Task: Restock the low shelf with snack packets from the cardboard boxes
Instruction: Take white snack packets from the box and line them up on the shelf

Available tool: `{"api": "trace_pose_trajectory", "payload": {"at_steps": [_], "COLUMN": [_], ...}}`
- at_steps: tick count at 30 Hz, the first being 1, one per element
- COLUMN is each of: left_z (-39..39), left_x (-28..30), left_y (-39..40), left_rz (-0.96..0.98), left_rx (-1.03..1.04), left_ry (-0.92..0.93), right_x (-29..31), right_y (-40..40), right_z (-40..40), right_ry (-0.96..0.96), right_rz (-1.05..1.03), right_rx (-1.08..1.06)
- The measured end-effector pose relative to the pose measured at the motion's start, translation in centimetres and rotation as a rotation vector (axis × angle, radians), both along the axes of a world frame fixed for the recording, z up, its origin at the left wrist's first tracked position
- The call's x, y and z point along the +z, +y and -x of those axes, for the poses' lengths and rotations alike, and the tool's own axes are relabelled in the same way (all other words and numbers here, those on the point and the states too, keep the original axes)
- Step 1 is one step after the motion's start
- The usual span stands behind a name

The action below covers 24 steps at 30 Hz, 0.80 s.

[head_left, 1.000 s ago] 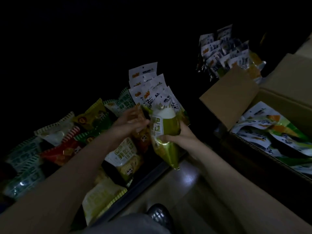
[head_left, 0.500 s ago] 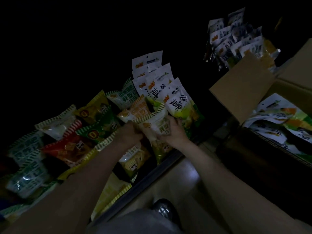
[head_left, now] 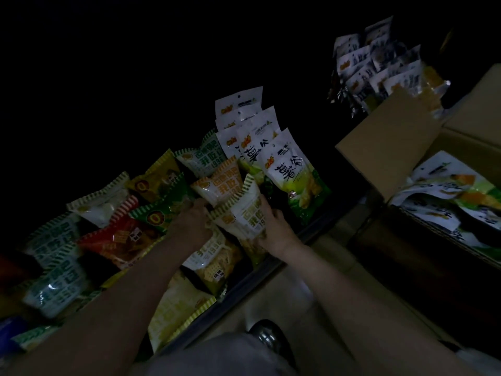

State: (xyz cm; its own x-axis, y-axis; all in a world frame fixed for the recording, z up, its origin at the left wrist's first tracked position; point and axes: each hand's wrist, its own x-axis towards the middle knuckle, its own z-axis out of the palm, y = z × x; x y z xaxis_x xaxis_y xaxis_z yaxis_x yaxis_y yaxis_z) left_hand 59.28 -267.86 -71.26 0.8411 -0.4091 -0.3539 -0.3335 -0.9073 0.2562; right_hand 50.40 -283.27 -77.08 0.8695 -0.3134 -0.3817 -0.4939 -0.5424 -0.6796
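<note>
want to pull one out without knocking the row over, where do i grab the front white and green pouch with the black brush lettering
Pinch the flat white top edge of the front pouch from above: it stands upright, its top clear of neighbours, while its green base sits wedged low on the shelf.

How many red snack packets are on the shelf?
1: the red packet lies left of the left hand, among green and white ones. Darkness may hide more.

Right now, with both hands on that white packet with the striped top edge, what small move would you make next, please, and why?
Probably seat the white packet with the striped top edge upright and let go: the right hand grips it and the left hand steadies its other side, already among the shelf's standing packets.
</note>
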Motion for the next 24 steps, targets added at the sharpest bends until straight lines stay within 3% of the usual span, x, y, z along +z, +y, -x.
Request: {"api": "trace_pose_trajectory", "payload": {"at_steps": [7,15,20,22,24], "left_z": [3.4,9.9,14.7,15.6,16.1], "left_x": [4.8,9.6,12.0,12.0,11.0], "left_y": [-4.2,-15.3,-23.3,-25.3,-26.4], "left_rz": [0.084,0.567,0.701,0.629,0.452], "left_rx": [-0.091,-0.173,-0.212,-0.218,-0.207], "left_ry": [-0.137,-0.019,0.043,0.057,0.131], "right_x": [7.5,17.5,20.3,20.6,19.9], "right_y": [-4.5,-11.9,-16.8,-19.6,-21.6], "right_z": [4.4,12.9,18.1,20.9,23.5], "right_ry": [-0.111,-0.173,-0.263,-0.211,-0.077], "right_rz": [0.133,0.263,0.118,0.212,0.24], "right_rx": [-0.139,-0.245,-0.592,-0.624,-0.524]}}
